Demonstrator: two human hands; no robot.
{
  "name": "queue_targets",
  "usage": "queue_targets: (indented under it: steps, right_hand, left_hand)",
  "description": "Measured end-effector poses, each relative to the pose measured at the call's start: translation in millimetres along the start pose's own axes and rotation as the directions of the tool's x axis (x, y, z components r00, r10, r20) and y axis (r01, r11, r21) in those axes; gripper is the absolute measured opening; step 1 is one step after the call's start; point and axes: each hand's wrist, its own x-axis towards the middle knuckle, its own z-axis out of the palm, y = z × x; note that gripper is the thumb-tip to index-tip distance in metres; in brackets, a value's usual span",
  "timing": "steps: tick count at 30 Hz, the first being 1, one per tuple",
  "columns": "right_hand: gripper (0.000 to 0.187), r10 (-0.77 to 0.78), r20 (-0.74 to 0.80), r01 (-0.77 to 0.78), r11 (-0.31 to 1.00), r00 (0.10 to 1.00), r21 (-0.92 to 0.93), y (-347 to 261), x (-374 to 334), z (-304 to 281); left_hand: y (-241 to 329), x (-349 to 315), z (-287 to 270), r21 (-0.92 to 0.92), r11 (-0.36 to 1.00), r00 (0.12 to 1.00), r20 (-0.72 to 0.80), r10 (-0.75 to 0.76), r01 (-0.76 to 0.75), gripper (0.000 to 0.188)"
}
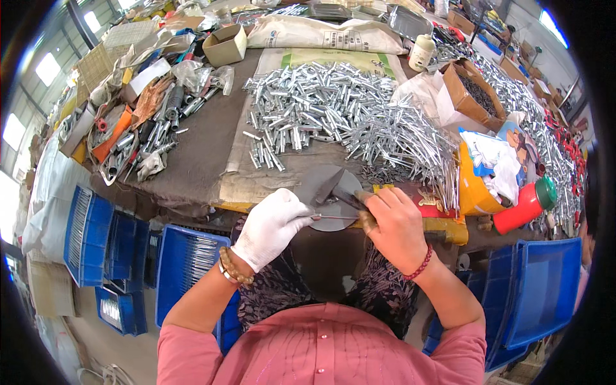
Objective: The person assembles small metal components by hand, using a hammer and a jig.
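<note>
1. The gloved left hand pinches a thin rod.
2. The bare right hand is at the rod's other end; I cannot tell whether its fingers grip it.
3. The rod lies across a round grey plate's near part.
4. Metal tubes are heaped beyond, on the surface.

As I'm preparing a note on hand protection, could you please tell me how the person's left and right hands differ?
The left hand wears a white glove, while the back of the right hand is bare. The left hand's wrist carries a brown beaded bracelet, the right hand's a dark red bracelet. Both hands pinch a thin rod between them.
</note>
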Motion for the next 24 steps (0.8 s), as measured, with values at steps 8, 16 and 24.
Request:
queue_targets:
  steps: [8, 16, 24]
  right_hand:
    - [0.055, -0.018, 0.023, 0.013, 0.981, 1.000, 0.196, -27.4, -1.3, -36.0]
    - [0.064, -0.077, 0.093, 0.070, 0.994, 0.993, 0.078, -33.5, -1.4, -41.5]
    - [0.064, -0.051, 0.156, 0.050, 0.999, 0.986, 0.010, -39.8, -14.0, -38.5]
  left_hand:
    - [-4.0, 0.2, 2.2, -0.025, 1.000, 1.000, -0.016, 0.018, -0.018, 0.013]
    - [-5.7, -0.3, 3.0, -0.044, 0.996, 0.995, -0.058, 0.077, -0.080, 0.015]
    - [-11.1, -0.2, 6.3, 0.023, 0.997, 0.997, -0.037, 0.074, -0.073, 0.013]
